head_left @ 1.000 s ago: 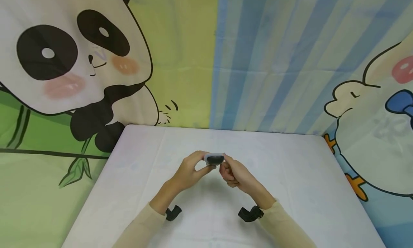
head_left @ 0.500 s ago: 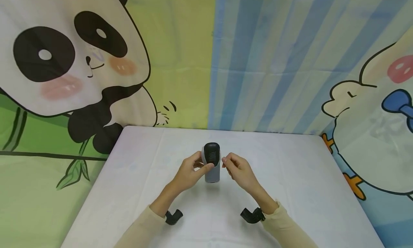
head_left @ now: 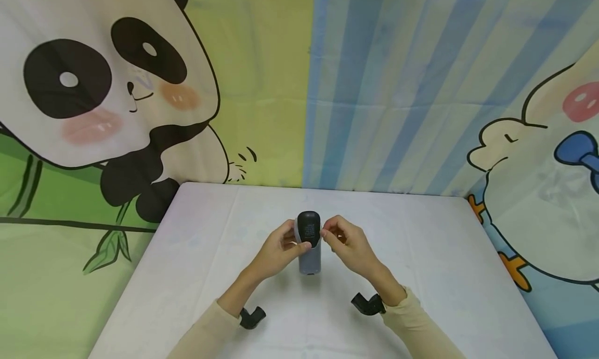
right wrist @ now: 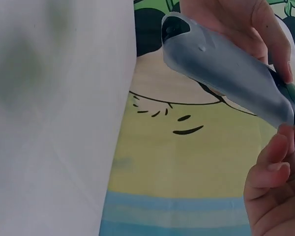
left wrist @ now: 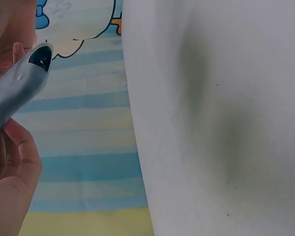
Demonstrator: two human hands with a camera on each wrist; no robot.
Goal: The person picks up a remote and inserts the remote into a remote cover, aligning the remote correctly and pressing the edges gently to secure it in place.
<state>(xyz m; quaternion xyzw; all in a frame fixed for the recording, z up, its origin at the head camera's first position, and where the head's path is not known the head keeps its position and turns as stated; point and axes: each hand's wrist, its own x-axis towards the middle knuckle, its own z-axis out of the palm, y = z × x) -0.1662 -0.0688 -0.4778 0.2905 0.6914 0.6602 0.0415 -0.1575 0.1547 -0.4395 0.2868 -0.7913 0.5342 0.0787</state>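
A grey, rounded handheld device with a black panel of small print is held upright above the table. My left hand grips it from the left, thumb across the front below the print. On the other side, my right hand has its thumb and a curled finger pinching the device's right edge. In the right wrist view those fingertips meet the border where the grey shell ends beside the black part. The left wrist view shows a dark opening in the device's lower end.
A white-covered table lies under both hands. Behind it hangs a cartoon backdrop with a panda and stripes. Black wrist mounts sit below the hands, by the beige sleeves.
The device has turned from end-on to upright, showing its black printed panel. My right hand came off the side, then moved back to the device's right edge.
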